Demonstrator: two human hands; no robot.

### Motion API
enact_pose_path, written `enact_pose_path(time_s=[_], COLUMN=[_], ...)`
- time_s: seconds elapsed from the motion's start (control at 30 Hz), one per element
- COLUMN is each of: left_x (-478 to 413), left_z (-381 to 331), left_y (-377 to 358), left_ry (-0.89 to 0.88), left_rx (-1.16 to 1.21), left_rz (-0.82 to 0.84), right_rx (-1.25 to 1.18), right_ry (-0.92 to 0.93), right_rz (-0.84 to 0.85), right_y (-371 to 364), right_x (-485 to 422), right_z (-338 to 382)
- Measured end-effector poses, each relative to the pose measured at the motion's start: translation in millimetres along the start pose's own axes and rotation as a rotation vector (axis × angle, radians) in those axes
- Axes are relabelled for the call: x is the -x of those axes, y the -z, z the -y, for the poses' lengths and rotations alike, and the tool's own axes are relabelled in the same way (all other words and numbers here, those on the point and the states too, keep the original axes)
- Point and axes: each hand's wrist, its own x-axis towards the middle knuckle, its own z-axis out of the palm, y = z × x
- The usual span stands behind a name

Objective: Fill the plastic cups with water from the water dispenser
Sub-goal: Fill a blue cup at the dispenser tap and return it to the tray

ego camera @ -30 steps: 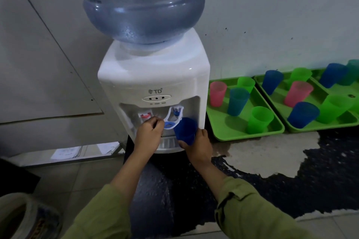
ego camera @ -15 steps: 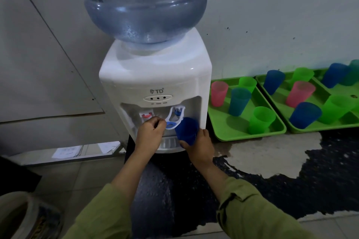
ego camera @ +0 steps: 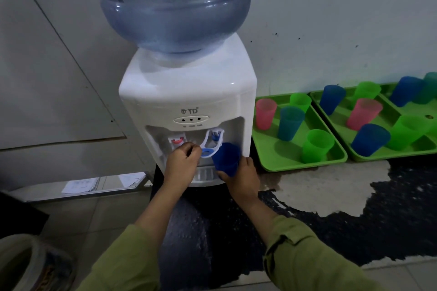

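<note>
Head view: I'm seeing the right hand (ego camera: 241, 178) gripping the blue cup (ego camera: 225, 157) by its base under the water dispenser (ego camera: 189, 92) tap, long axis near upright, mouth pointing up. The left hand (ego camera: 182, 164), fingers curled, is pinching the blue tap lever (ego camera: 208, 152).

White dispenser (ego camera: 189, 92), pale blue bottle (ego camera: 175, 4), dark blue cup (ego camera: 225, 158) at the tap, bright green trays (ego camera: 269, 156) with pink, teal, green, blue cups; olive sleeves (ego camera: 307, 260).
</note>
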Motion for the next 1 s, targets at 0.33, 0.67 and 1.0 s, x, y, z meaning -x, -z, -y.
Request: enact_pose_path(time_s=[0.33, 0.67, 1.0], left_x=[0.8, 3.1, 2.0], left_z=[-0.3, -3.3, -0.9], left_y=[0.5, 0.8, -1.8], left_ry=[-0.007, 0.006, 0.003], left_rx=[-0.009, 0.011, -0.002], left_rz=[0.005, 0.010, 0.030], right_rx=[0.006, -0.012, -0.001], right_ry=[-0.005, 0.010, 0.004], right_rz=[-0.004, 0.000, -0.004], right_y=[0.5, 2.2, 2.3], right_x=[-0.1, 1.5, 1.6], right_z=[1.7, 1.9, 2.8])
